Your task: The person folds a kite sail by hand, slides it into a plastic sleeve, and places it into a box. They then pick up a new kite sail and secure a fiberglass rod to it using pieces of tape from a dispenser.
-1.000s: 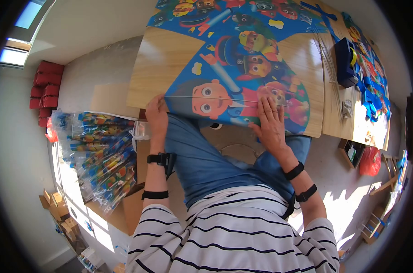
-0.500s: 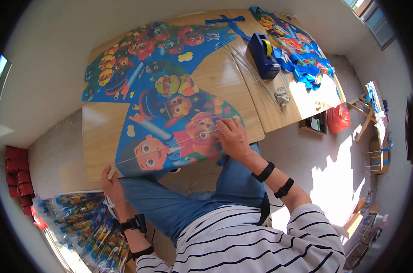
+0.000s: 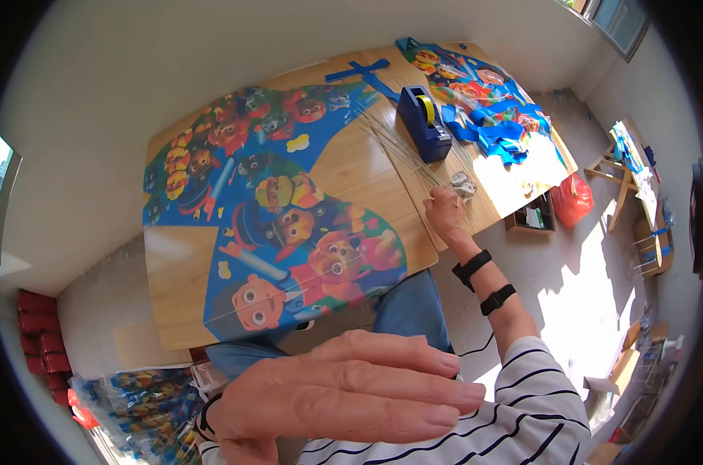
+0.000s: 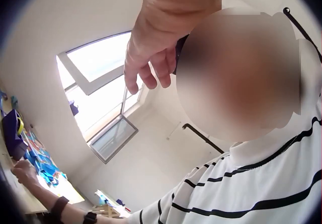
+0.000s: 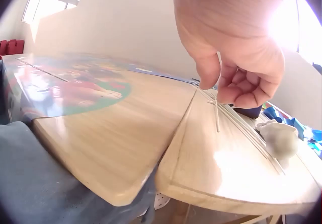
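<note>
My left hand point(image 3: 344, 391) is raised close in front of the head camera, its fingers straight and holding nothing. In the left wrist view that hand point(image 4: 161, 38) hangs near the blurred head. Over at the table seam, my right hand point(image 3: 447, 215) is curled above thin pale rods point(image 5: 246, 126), and its thumb and fingertips pinch a thin rod point(image 5: 217, 117) there. A big sheet printed with cartoon characters point(image 3: 289, 225) covers much of the left tabletop. Across its near part runs a thin rod point(image 3: 301, 280), which neither hand touches.
A dark blue tape dispenser point(image 3: 425, 128) with yellow tape stands beyond my right hand. Next to it lie a crumpled greyish lump point(image 3: 463, 184), blue ribbons point(image 3: 495, 139) and another printed sheet. A red bag point(image 3: 573, 200) is right of the table; plastic-wrapped packs point(image 3: 138, 411) are at lower left.
My left hand has left the sheet's near corner and come up to the head camera. The right hand has gone from the sheet across to the loose rods on the right.
</note>
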`<action>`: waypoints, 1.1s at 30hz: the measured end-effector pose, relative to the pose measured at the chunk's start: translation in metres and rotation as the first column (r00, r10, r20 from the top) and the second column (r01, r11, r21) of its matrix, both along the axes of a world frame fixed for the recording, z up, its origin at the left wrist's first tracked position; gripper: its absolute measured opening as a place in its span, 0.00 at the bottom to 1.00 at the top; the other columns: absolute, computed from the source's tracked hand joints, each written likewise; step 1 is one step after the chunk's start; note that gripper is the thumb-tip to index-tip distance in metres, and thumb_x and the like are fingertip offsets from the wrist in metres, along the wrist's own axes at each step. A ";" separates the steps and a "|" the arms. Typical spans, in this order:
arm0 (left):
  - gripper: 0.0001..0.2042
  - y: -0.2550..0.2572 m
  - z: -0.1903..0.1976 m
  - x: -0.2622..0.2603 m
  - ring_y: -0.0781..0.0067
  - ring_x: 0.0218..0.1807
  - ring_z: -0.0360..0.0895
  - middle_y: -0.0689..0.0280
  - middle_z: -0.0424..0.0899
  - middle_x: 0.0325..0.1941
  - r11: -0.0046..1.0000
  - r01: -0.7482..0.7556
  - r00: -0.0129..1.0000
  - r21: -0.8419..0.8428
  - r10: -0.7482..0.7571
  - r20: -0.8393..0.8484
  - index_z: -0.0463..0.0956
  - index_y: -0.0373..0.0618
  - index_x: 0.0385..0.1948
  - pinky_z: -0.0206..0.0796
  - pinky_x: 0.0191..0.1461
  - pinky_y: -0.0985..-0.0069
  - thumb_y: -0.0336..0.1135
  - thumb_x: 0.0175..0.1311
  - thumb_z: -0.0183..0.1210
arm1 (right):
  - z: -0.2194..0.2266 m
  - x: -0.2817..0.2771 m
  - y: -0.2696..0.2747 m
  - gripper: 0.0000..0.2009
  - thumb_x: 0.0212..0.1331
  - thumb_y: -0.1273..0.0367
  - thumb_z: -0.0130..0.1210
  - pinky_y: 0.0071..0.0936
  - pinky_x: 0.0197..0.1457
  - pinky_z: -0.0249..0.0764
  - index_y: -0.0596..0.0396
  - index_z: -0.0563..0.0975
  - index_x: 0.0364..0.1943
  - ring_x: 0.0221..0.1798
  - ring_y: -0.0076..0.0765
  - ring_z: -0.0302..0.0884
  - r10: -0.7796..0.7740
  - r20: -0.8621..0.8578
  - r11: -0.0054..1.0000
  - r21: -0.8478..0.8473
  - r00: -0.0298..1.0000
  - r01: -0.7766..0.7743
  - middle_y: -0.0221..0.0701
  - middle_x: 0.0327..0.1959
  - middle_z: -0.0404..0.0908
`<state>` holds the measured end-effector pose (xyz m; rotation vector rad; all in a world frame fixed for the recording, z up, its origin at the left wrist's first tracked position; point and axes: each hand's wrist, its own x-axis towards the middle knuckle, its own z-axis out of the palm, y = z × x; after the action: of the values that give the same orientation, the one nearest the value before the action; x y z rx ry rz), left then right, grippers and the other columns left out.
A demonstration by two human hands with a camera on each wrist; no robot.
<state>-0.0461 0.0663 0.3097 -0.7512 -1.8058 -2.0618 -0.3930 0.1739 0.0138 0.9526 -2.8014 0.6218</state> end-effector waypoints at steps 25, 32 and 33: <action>0.49 0.033 -0.036 -0.084 0.40 0.63 0.77 0.37 0.82 0.53 0.936 0.106 0.975 0.336 -0.164 0.147 0.72 0.28 0.61 0.58 0.73 0.42 0.78 0.64 0.45 | -0.013 -0.176 0.051 0.10 0.49 0.73 0.55 0.49 0.51 0.81 0.56 0.85 0.34 0.46 0.58 0.86 -0.396 0.063 0.916 0.089 0.916 0.390 0.50 0.40 0.87; 0.47 0.004 -0.090 -0.047 0.50 0.54 0.81 0.46 0.86 0.44 0.901 -0.346 0.840 0.262 0.173 0.514 0.74 0.33 0.57 0.63 0.69 0.44 0.77 0.61 0.50 | -0.026 -0.182 0.055 0.08 0.52 0.72 0.52 0.55 0.50 0.77 0.59 0.82 0.32 0.45 0.65 0.83 -0.307 0.140 0.952 0.070 0.942 0.299 0.54 0.39 0.85; 0.47 0.003 -0.096 -0.044 0.50 0.53 0.82 0.46 0.86 0.44 0.886 -0.377 0.825 0.269 0.190 0.532 0.74 0.31 0.57 0.64 0.69 0.45 0.77 0.60 0.52 | -0.027 -0.184 0.055 0.08 0.53 0.72 0.51 0.56 0.50 0.77 0.59 0.81 0.32 0.45 0.66 0.83 -0.294 0.133 0.955 0.062 0.946 0.289 0.54 0.39 0.85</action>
<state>-0.0901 0.0694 0.2137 0.1728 -1.5458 -2.4072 -0.5769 0.2284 -0.0133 0.4982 -3.0063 0.6118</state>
